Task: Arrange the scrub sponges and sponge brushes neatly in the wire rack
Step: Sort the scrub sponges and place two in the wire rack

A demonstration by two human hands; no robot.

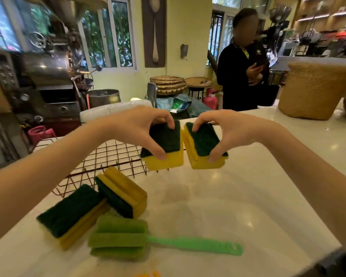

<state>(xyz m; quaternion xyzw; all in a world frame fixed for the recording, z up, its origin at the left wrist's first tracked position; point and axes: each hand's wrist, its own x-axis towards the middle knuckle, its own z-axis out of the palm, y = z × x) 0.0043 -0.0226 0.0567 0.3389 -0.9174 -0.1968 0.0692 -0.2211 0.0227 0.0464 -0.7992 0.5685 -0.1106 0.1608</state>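
White counter point(248, 196) carries the wire rack point(112, 156) at left, seemingly empty, with two sponges point(72, 212) and a green brush point(128, 236) loose just in front of it. Left hand point(140, 130) and right hand point(224, 132) each pinch one sponge by thumb and fingertips, edges nearly touching, above the rack's right end. Risk: such light end-grips may let either sponge point(164, 142) twist free, landing crooked or missing the rack.

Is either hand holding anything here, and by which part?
Yes. The left hand pinches one scrub sponge by its two short ends, and the right hand pinches a second sponge the same way, above the counter.
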